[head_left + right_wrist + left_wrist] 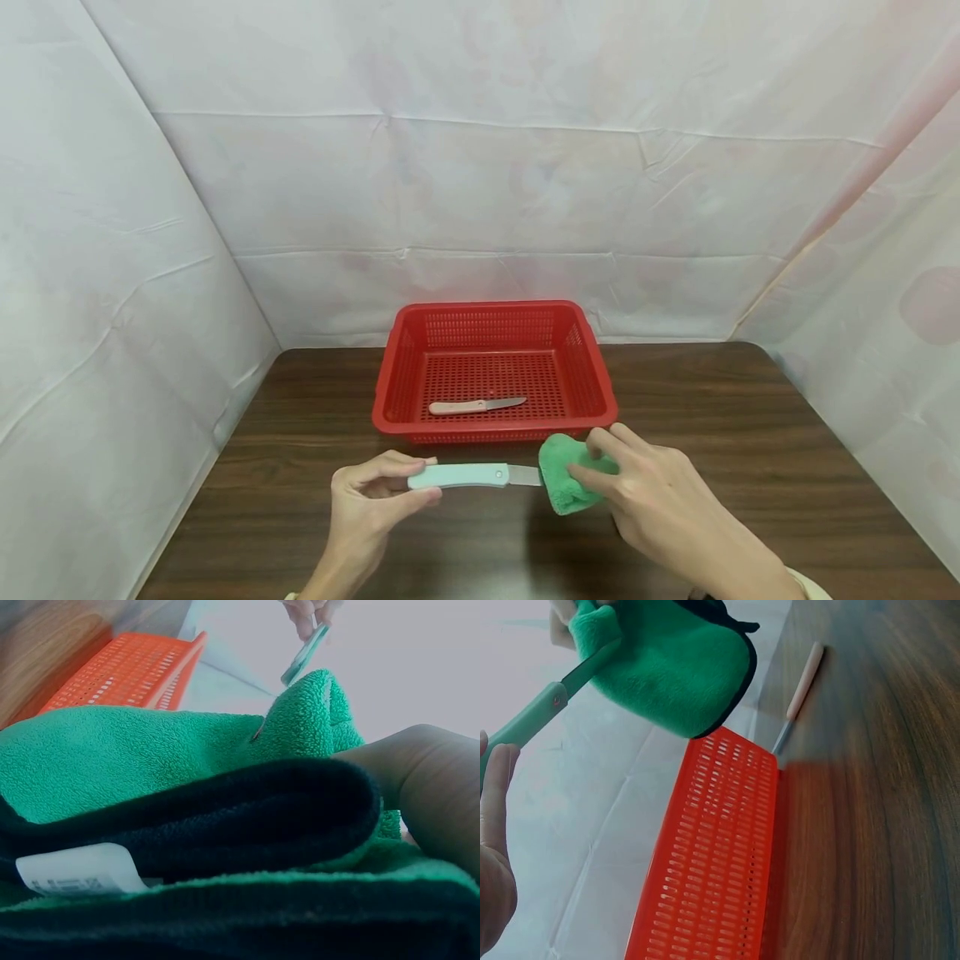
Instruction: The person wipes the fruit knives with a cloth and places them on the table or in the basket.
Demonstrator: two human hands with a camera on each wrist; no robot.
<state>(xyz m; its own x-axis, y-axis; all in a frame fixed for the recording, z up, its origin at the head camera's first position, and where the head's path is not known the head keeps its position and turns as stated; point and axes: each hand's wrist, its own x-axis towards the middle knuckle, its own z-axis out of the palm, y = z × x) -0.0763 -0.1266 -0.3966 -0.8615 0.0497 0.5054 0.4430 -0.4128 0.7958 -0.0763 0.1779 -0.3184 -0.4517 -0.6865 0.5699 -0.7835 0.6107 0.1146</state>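
Observation:
My left hand (367, 504) pinches the end of a knife (461, 476) with a mint-green handle, between thumb and fingers. The knife lies level in the air, its blade pointing right. My right hand (660, 496) grips a green cloth (562, 479) folded about the blade's outer part, so the tip is hidden. In the left wrist view the cloth (682, 667) hangs down with a dark edge. In the right wrist view the cloth (120, 746) fills much of the picture, with a white label (79, 868) on its border.
A red plastic basket (495, 432) stands behind the hands on the dark wooden table (315, 400). Inside it lies a knife (461, 407) with a pale handle. Another pale-handled knife (807, 682) lies on the table beyond the basket in the left wrist view. White sheets (495, 192) surround the table.

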